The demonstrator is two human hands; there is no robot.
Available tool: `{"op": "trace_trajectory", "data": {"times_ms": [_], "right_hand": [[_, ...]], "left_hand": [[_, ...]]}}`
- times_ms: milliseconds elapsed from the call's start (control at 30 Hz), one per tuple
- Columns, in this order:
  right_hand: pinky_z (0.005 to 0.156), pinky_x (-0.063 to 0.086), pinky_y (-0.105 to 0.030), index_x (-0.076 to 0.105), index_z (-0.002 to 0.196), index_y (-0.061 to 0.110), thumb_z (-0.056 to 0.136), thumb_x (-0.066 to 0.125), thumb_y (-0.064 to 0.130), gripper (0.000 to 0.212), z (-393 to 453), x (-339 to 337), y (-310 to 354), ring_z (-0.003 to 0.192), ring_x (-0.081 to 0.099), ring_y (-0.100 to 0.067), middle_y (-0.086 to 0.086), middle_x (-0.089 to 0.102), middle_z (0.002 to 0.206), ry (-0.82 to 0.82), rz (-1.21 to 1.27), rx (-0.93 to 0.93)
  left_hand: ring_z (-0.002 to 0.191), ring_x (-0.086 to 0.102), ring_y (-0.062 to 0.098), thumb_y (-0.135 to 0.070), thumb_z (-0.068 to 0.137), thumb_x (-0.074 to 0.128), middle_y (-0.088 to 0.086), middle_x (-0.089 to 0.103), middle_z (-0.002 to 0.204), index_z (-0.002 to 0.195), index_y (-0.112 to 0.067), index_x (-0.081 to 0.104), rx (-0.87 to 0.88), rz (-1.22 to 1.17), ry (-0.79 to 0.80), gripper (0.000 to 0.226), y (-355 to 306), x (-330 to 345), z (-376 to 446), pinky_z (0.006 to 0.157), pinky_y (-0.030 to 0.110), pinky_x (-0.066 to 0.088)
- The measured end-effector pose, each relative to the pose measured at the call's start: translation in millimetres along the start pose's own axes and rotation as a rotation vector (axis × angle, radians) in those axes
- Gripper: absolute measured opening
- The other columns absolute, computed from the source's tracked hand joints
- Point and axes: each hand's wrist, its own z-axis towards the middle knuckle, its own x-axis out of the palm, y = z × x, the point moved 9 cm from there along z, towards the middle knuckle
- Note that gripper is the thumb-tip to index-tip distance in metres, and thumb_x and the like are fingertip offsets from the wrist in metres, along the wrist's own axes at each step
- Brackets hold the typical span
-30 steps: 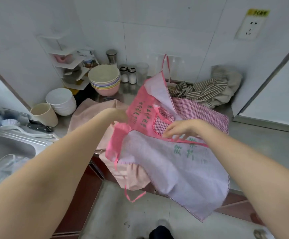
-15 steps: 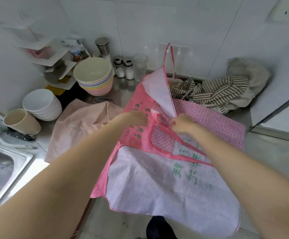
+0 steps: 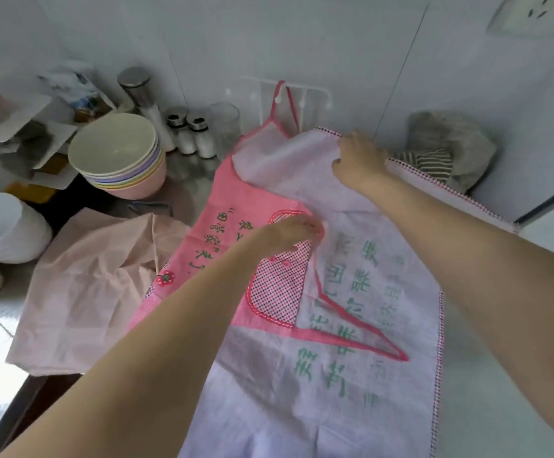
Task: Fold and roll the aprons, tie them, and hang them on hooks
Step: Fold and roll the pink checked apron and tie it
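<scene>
While pink apron (image 3: 302, 292) lies spread across counter (image 3: 487, 391), both hands work on it. Apron mostly wrong side up: pale panel w/ green print showing through in reverse, red-check trim along right edge, near end hanging off counter's near edge. Neck loop runs up to white hook rack (image 3: 289, 94) on far wall. Pink face side w/ green characters + strawberry motif shows at left; dotted pocket at centre.

Left hand (image 3: 289, 231): fingers curled down on cloth at top of pocket, grip looks like a pinch on a fold of pink apron. Right hand (image 3: 360, 160): farther back, fingers curled over far folded edge of pale panel, gripping it, edge lifted off counter.

Peach cloth (image 3: 97, 285) lies crumpled left of apron, touching it. Striped cloth (image 3: 434, 163) bunched in far right corner, behind right hand. Stack of pastel bowls (image 3: 120, 157) far left; white bowls (image 3: 4, 226) at left edge. Two salt/pepper shakers (image 3: 194, 137), steel canister (image 3: 137, 87) + clear glass (image 3: 224, 127) along far wall. Wall socket (image 3: 526, 14) top right. Corner shelf (image 3: 21, 127) far left, contents blurred.
</scene>
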Motion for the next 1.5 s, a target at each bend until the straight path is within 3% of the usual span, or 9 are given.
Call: {"op": "trace_trajectory", "data": {"times_ms": [133, 333, 467, 633, 767, 1067, 1167, 1367, 1500], "right_hand": [[0.092, 0.044, -0.036, 0.060, 0.109, -0.005, 0.086, 0.048, 0.005, 0.028, 4, 11, 1, 0.115, 0.053, -0.036, -0.021, 0.057, 0.122, 0.072, 0.105, -0.119], [0.082, 0.037, -0.020, 0.066, 0.106, 0.009, 0.085, 0.050, -0.006, 0.031, -24, 35, 8, 0.112, 0.054, -0.023, -0.008, 0.060, 0.120, 0.276, 0.264, -0.251], [0.064, 0.044, -0.013, 0.066, 0.101, 0.009, 0.083, 0.048, -0.008, 0.029, -53, 52, 33, 0.094, 0.056, -0.019, -0.004, 0.059, 0.099, 0.484, 0.259, -0.311], [0.058, 0.036, -0.022, 0.047, 0.102, 0.012, 0.087, 0.050, 0.001, 0.019, -76, 50, 17, 0.072, 0.045, -0.012, 0.000, 0.049, 0.083, 0.555, 0.359, -0.233], [0.052, 0.033, -0.019, 0.047, 0.120, 0.005, 0.088, 0.051, 0.002, 0.032, -80, 38, 8, 0.064, 0.043, -0.007, 0.004, 0.048, 0.078, 0.560, 0.391, -0.191], [0.094, 0.047, -0.033, 0.061, 0.119, 0.011, 0.088, 0.059, 0.027, 0.035, -94, 45, 30, 0.109, 0.055, -0.020, -0.005, 0.059, 0.120, 0.758, 0.227, -0.304], [0.100, 0.045, -0.036, 0.051, 0.131, 0.012, 0.059, 0.072, 0.063, 0.091, -110, 63, 20, 0.116, 0.052, -0.022, 0.000, 0.053, 0.129, 0.924, 0.205, -0.208], [0.095, 0.045, -0.031, 0.042, 0.136, 0.005, 0.082, 0.069, 0.028, 0.064, -103, 69, -18, 0.108, 0.051, -0.021, -0.006, 0.051, 0.125, 0.909, -0.162, -0.122], [0.073, 0.046, -0.028, 0.051, 0.126, -0.003, 0.088, 0.056, 0.010, 0.040, -68, 29, -52, 0.099, 0.057, -0.026, -0.015, 0.057, 0.123, 0.570, -0.148, 0.078]], "left_hand": [[0.117, 0.048, 0.020, -0.008, 0.094, 0.048, 0.007, 0.053, 0.126, 0.124, -0.009, 0.054, 0.002, 0.412, 0.192, 0.031, -5, 34, 12, 0.092, 0.029, 0.040], [0.113, 0.052, 0.026, 0.008, 0.083, 0.042, 0.005, 0.036, 0.143, 0.138, -0.012, 0.038, 0.445, 0.898, -0.604, 0.059, -57, -60, -31, 0.080, 0.030, 0.047], [0.125, 0.042, 0.023, 0.005, 0.083, 0.043, -0.001, 0.027, 0.152, 0.150, -0.022, 0.014, 0.470, 1.272, -0.336, 0.077, -72, -40, -35, 0.092, 0.031, 0.042], [0.085, 0.060, 0.019, -0.014, 0.090, 0.046, 0.000, 0.059, 0.092, 0.117, -0.017, 0.054, 0.136, 1.509, -0.082, 0.028, -45, -47, -28, 0.068, 0.028, 0.051], [0.104, 0.059, 0.025, -0.016, 0.093, 0.048, 0.008, 0.061, 0.113, 0.124, -0.012, 0.053, 0.052, 1.681, -0.128, 0.032, -45, -54, -35, 0.074, 0.028, 0.045], [0.107, 0.048, 0.021, -0.037, 0.083, 0.062, 0.005, 0.054, 0.121, 0.119, -0.011, 0.060, 0.200, 1.468, 0.109, 0.044, -38, -17, -37, 0.091, 0.031, 0.046], [0.108, 0.056, 0.023, -0.039, 0.082, 0.065, 0.003, 0.061, 0.119, 0.123, -0.011, 0.058, 0.021, 1.500, 0.158, 0.050, -20, -32, -43, 0.088, 0.030, 0.047], [0.122, 0.052, 0.022, -0.043, 0.081, 0.068, 0.000, 0.054, 0.133, 0.133, -0.016, 0.050, -0.497, 1.659, 0.129, 0.061, 13, -90, -57, 0.095, 0.031, 0.042], [0.127, 0.046, 0.024, -0.013, 0.095, 0.048, 0.003, 0.048, 0.138, 0.135, -0.012, 0.046, -0.356, 1.513, -0.251, 0.040, -19, -114, -58, 0.098, 0.037, 0.041]]}}
